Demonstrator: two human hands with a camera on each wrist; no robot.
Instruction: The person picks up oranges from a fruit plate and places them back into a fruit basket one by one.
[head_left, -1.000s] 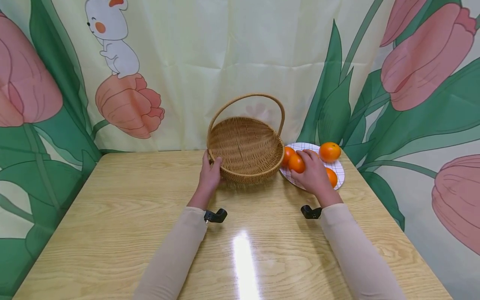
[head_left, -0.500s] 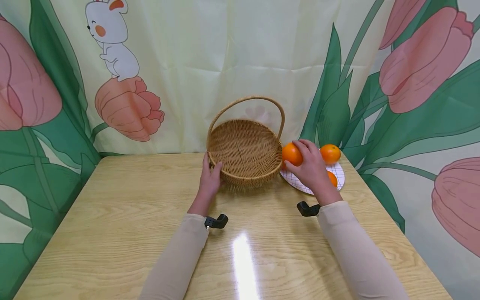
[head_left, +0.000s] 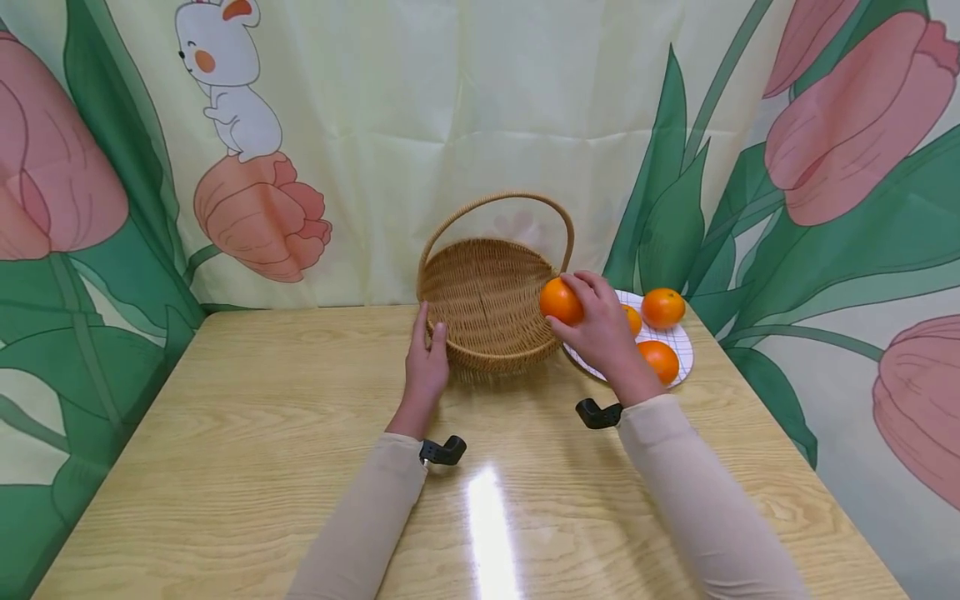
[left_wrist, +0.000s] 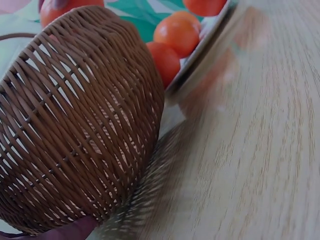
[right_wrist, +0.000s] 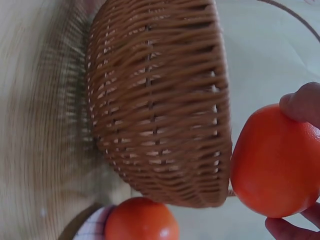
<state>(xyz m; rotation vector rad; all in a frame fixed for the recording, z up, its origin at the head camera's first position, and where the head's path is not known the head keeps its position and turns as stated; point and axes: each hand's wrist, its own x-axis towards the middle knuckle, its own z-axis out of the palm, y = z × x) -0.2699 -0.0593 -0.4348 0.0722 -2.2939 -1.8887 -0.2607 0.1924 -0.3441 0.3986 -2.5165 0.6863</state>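
Note:
A round wicker basket point(head_left: 483, 287) with a tall arched handle stands tilted on the table near the curtain, its inside facing me. My right hand point(head_left: 609, 329) grips a smooth orange point(head_left: 561, 302) between thumb and fingers, over the basket's right rim. In the right wrist view the held orange point(right_wrist: 275, 162) is beside the rim of the basket point(right_wrist: 165, 95). My left hand point(head_left: 427, 362) lies along the basket's left side with fingers extended and thumb apart. A fingertip point(left_wrist: 75, 230) shows low against the weave in the left wrist view.
Right of the basket, a white checked plate point(head_left: 680, 340) bears several more oranges, among them a front one point(head_left: 660, 361) and a back one point(head_left: 663, 308). A printed curtain point(head_left: 360, 208) hangs directly behind the wooden table point(head_left: 262, 433).
My right hand has lifted an orange from the plate and carried it left to the basket's rim. My left hand's fingers have loosened from the rim and straightened; the basket stays nearly in place.

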